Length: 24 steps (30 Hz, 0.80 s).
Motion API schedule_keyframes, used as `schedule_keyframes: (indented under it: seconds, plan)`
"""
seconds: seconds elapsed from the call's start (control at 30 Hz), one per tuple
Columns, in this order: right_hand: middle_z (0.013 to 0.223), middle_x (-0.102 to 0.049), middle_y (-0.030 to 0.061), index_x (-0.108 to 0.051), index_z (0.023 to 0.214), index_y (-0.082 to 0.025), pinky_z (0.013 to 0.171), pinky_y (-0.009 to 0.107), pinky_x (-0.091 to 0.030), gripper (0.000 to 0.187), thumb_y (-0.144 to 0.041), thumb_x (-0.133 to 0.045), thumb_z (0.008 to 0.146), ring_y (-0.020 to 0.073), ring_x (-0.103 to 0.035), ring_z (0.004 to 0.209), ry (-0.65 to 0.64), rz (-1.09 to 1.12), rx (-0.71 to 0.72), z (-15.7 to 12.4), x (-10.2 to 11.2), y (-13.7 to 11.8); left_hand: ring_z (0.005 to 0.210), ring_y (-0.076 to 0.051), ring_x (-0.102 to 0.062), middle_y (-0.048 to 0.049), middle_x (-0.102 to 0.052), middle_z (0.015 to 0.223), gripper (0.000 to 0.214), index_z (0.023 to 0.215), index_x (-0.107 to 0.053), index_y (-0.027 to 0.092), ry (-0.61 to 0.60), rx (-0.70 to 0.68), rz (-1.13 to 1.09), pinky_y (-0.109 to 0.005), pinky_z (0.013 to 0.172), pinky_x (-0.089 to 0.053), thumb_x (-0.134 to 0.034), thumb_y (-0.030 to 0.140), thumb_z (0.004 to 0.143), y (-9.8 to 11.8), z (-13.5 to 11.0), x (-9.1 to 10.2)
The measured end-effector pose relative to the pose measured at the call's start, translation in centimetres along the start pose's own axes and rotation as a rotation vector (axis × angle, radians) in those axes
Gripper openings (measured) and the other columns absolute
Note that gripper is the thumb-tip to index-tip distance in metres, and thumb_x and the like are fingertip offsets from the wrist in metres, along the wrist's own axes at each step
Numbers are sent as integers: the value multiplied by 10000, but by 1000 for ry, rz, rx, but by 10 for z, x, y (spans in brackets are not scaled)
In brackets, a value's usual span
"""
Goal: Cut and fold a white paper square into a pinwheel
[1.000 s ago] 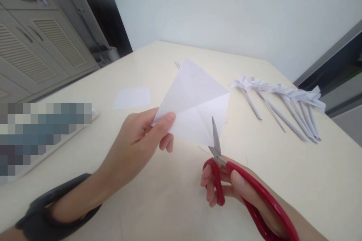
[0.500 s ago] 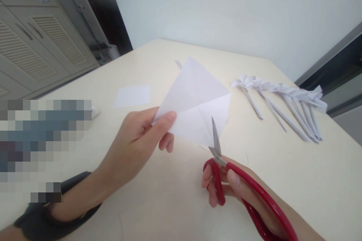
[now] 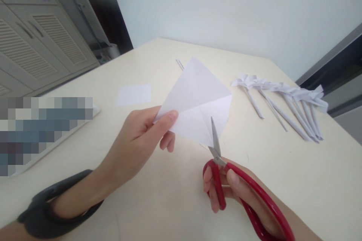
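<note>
My left hand (image 3: 141,141) pinches the near-left corner of a creased white square of paper (image 3: 198,99) and holds it tilted above the cream table (image 3: 296,180). My right hand (image 3: 234,192) grips red-handled scissors (image 3: 226,173). Their metal blades point up and overlap the paper's lower edge near a diagonal crease. A dark band wraps my left wrist.
Several finished white paper pinwheels on rolled sticks (image 3: 283,101) lie in a row at the right. A small white paper piece (image 3: 133,94) lies flat at the left, beside a blurred-out object (image 3: 45,131) on the table's left edge. Louvred cabinets (image 3: 34,45) stand beyond.
Almost nothing has moved. The paper and scissors hold the same pose, and the view has shifted very slightly.
</note>
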State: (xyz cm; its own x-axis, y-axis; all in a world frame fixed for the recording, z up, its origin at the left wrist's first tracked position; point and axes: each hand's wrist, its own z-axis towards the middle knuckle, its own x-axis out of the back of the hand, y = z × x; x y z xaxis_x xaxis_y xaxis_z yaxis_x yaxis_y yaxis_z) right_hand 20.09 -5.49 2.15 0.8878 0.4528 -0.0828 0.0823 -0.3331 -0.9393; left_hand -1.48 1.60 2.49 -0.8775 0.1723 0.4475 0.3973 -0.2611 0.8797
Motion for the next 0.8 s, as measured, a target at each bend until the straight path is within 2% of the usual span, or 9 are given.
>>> schedule_keyframes:
  seconds: [0.37, 0.8]
  plan:
    - [710, -558, 36, -558, 897, -176, 692, 339, -407, 428, -522, -306, 923, 170, -529, 687, 23, 24, 40, 12, -3, 33, 480, -89, -469, 47, -511, 474, 431, 506, -447, 172, 10, 13, 8, -242, 541, -359, -428, 327, 908, -2, 3, -2]
    - [666, -549, 19, -563, 854, -164, 726, 326, -424, 419, -507, -332, 925, 142, -529, 658, 12, -25, 42, 8, -2, 25, 494, -95, -469, 40, -512, 490, 415, 517, -445, 173, -11, 39, 0, -248, 556, -355, -422, 306, 909, -1, 3, -3]
